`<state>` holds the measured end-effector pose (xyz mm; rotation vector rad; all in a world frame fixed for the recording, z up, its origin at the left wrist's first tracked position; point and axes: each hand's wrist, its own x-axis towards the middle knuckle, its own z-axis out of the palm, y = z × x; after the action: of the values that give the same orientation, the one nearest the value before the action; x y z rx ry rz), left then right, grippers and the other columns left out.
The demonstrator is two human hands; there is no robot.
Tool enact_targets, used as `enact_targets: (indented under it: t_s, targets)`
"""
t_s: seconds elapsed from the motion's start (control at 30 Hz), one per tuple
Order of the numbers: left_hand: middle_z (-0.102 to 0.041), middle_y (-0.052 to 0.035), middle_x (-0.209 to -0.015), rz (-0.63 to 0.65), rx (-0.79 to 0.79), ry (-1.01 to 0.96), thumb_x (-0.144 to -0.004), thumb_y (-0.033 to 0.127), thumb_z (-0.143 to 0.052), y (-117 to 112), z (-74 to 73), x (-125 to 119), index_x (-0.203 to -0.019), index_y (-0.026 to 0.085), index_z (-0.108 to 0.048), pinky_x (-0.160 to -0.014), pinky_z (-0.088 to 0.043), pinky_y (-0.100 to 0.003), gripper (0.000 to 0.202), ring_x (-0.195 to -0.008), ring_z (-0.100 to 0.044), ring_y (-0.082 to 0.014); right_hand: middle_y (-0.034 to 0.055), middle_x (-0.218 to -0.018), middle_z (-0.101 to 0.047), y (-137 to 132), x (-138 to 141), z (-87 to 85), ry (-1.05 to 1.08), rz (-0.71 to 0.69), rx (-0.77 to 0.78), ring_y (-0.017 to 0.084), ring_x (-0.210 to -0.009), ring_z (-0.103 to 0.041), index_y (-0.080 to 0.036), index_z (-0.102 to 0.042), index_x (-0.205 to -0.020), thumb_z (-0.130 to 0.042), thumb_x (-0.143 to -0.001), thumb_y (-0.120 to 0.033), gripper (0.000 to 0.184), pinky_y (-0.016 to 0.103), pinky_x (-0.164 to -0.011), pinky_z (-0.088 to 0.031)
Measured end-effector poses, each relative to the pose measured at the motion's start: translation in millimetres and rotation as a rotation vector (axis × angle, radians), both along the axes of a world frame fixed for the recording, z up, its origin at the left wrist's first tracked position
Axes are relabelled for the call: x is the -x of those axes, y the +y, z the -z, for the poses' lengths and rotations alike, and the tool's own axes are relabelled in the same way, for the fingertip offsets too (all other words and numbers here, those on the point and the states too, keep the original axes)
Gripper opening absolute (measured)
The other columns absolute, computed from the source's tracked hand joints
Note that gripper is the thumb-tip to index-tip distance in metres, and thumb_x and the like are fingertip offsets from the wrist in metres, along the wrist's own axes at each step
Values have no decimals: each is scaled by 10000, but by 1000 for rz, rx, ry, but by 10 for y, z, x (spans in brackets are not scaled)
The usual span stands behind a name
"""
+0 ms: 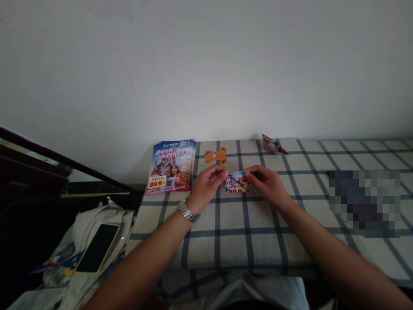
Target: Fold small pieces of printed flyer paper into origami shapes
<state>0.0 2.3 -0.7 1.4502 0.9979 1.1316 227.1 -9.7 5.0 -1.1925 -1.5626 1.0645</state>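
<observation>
A small folded flyer [237, 182], printed in colour with part of "89.9" showing, is held upright just above the checked cloth. My left hand [211, 181], with a metal watch [188, 211] on the wrist, pinches its upper left corner. At the upper right corner, my right hand [267, 183] grips it between thumb and fingers. To the left lies a stack of matching unfolded flyers [171, 168]. Behind my hands is a flat orange bear-shaped piece [216, 156]. Another folded flyer [273, 144] stands creased near the wall.
A checked tablecloth [264, 241] covers the surface, which meets a pale wall [206, 69] at the back. A blurred-out dark item [363, 204] is at the right. Lower left, a phone [98, 247] rests on pale fabric [77, 228], beside a dark slanting rail [64, 155].
</observation>
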Motion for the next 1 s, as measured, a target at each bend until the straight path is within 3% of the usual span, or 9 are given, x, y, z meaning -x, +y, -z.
enact_targets:
  t_s: [0.47,0.73,0.93,1.0]
  targets:
    - [-728,-41,-927,-39,-24,27,-935,444,-713,-29,-63,-21,-967,181,-709,-785,-556,-277,265,-854,-682,-168,46,-905,-785,-14,2,11,-34,-6,-19,215,-816,-735,-226,-738,-1013,-687,-946,-460,248,369,-809,-605]
    - [-704,-35,-906,-42,-80,54,-953,408,-693,-30,-27,-22,-962,181,-685,-775,-549,-265,227,-838,-672,-156,53,-923,-784,-22,11,24,-54,1,-45,219,-831,-733,-222,-740,-1005,-686,-948,-449,240,364,-807,-599]
    - [-727,-52,-1062,15,-205,48,-978,350,-676,-38,-51,-27,-1093,208,-703,-876,-565,-281,185,-975,-695,-162,44,-888,-776,-30,22,24,-60,2,-41,202,-793,-727,-213,-733,-1010,-681,-951,-445,245,332,-774,-589]
    - [-734,-47,-1048,40,-225,76,-979,335,-678,-56,-67,-36,-1086,213,-712,-842,-568,-273,166,-941,-697,-157,39,-880,-772,-36,30,7,-50,-14,-36,195,-792,-724,-212,-731,-1005,-683,-952,-439,238,319,-768,-582]
